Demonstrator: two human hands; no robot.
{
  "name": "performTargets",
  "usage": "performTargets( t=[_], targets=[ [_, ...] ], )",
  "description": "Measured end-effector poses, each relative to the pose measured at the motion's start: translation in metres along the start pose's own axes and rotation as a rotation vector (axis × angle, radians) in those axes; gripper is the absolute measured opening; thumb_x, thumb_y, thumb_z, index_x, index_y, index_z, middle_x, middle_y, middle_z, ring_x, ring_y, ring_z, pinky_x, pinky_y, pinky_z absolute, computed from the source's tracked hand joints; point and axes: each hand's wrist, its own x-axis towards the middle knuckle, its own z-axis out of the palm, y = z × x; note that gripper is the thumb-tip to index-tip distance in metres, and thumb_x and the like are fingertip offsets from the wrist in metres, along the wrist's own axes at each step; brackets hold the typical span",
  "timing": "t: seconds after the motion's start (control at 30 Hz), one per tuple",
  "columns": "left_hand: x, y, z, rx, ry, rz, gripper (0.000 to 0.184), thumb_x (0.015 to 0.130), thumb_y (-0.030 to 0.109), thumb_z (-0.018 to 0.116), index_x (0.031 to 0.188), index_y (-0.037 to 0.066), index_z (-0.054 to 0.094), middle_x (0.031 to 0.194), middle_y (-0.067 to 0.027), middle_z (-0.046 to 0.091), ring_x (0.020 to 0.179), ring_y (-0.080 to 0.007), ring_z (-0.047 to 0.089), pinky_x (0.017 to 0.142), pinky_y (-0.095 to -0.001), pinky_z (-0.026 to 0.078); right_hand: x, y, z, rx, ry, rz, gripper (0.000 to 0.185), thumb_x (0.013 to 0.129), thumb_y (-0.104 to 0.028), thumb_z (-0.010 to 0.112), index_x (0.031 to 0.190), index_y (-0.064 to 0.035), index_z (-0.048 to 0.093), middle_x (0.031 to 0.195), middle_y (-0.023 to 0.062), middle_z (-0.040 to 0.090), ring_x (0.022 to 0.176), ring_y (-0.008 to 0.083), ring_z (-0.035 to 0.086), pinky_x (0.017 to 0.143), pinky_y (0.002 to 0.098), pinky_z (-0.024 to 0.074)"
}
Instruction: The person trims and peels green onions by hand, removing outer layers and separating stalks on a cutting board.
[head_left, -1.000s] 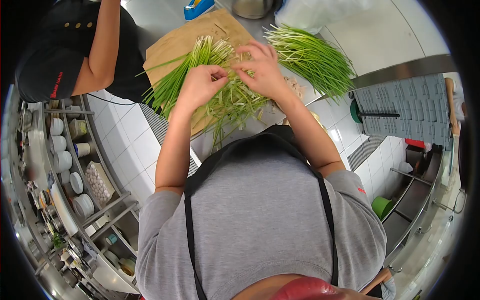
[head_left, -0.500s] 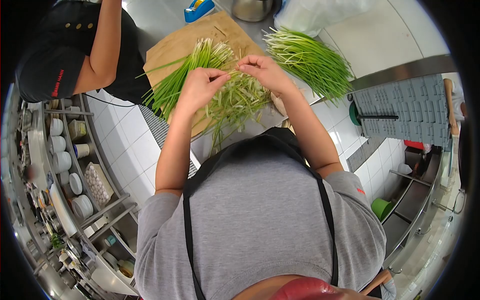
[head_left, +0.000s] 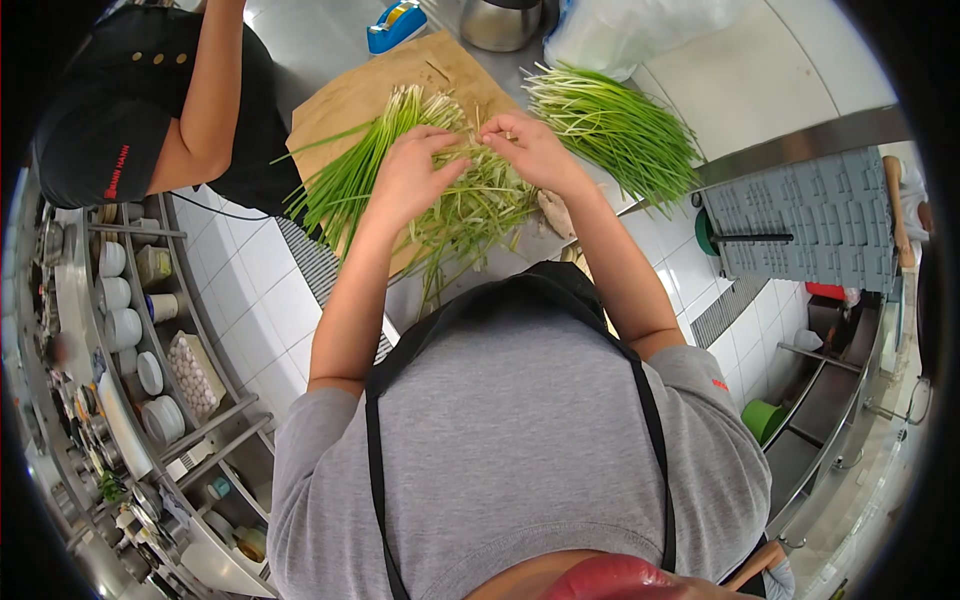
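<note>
On brown paper, a bunch of thin scallions with white ends lies under and left of my left hand. That hand hovers with thumb and fingers apart, holding nothing I can see. My right hand is over a loose heap of pale, wilted scallion trimmings. Its thumb and forefinger are curled towards each other; anything between the tips is too small to make out. To the right, a larger bunch of scallions lies with white ends up and left, green tops down and right.
A blue tape dispenser and a metal pot stand at the back beside a clear plastic bag. A co-worker's arm is close on the left. Below it are shelves holding white bowls. Grey crates stand right.
My hands were pinching close together over the trimmings. Now they are slightly farther apart, and the left thumb and fingers have spread.
</note>
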Motion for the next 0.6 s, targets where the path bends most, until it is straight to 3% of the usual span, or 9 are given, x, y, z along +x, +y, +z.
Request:
performTargets(
  t=[0.1,0.2,0.3,0.4,0.5,0.6],
  targets=[
    [0.005,-0.001,0.003,-0.025,-0.072,-0.018,0.022,0.071,0.018,0.064,0.083,-0.001,0.064,0.093,-0.0111,0.059,0.084,-0.0274,0.056,0.074,-0.0325,0.043,0.002,-0.008,-0.001,0.06,0.022,0.011,0.019,0.083,-0.018,0.05,0.091,-0.0021,0.055,0.083,0.0092,0.057,0.078,0.0185,0.055,0.069,0.0287,0.0421],
    [0.002,0.003,-0.005,-0.035,-0.058,-0.061,0.019,0.072,0.016,0.063,0.082,-0.001,0.064,0.083,-0.009,0.061,0.071,-0.0212,0.057,0.065,-0.029,0.043,0.003,-0.003,-0.005,0.202,0.132,0.062,0.019,0.085,-0.018,0.048,0.093,-0.0016,0.054,0.083,0.0064,0.057,0.079,0.0157,0.055,0.071,0.0272,0.0416],
    [-0.003,0.011,-0.019,-0.181,-0.17,-0.303,0.02,0.073,0.019,0.062,0.082,0.002,0.065,0.072,-0.0109,0.062,0.059,-0.0191,0.056,0.058,-0.0292,0.043,0.005,0.005,-0.022,0.406,0.292,0.112,0.018,0.086,-0.016,0.045,0.094,-0.001,0.053,0.083,0.0047,0.057,0.078,0.0139,0.054,0.071,0.0254,0.0418],
    [-0.011,0.0,-0.024,-0.283,-0.138,-0.307,0.02,0.073,0.019,0.062,0.082,0.0,0.064,0.063,-0.0083,0.061,0.052,-0.0117,0.051,0.052,-0.0257,0.041,0.005,0.005,-0.039,0.645,0.435,0.186,0.017,0.088,-0.014,0.043,0.094,-0.0004,0.052,0.081,0.0058,0.057,0.074,0.0128,0.056,0.071,0.0248,0.0436],
    [-0.015,-0.01,-0.027,-0.384,-0.1,-0.343,0.019,0.074,0.016,0.063,0.083,-0.001,0.064,0.064,-0.0052,0.061,0.055,-0.0071,0.05,0.053,-0.0228,0.04,0.0,0.001,-0.046,0.863,0.473,0.244,0.015,0.087,-0.014,0.046,0.092,-0.0014,0.052,0.081,0.0048,0.057,0.071,0.0142,0.057,0.069,0.0259,0.0458],
    [-0.015,-0.01,-0.028,-0.541,-0.041,-0.33,0.019,0.075,0.013,0.064,0.085,-0.002,0.063,0.067,-0.0023,0.061,0.058,-0.0056,0.051,0.053,-0.0203,0.041,-0.003,0.0,-0.036,0.682,0.274,0.231,0.016,0.085,-0.014,0.051,0.094,-0.001,0.055,0.078,0.0042,0.057,0.066,0.0126,0.057,0.064,0.0241,0.0465]
  ],
)
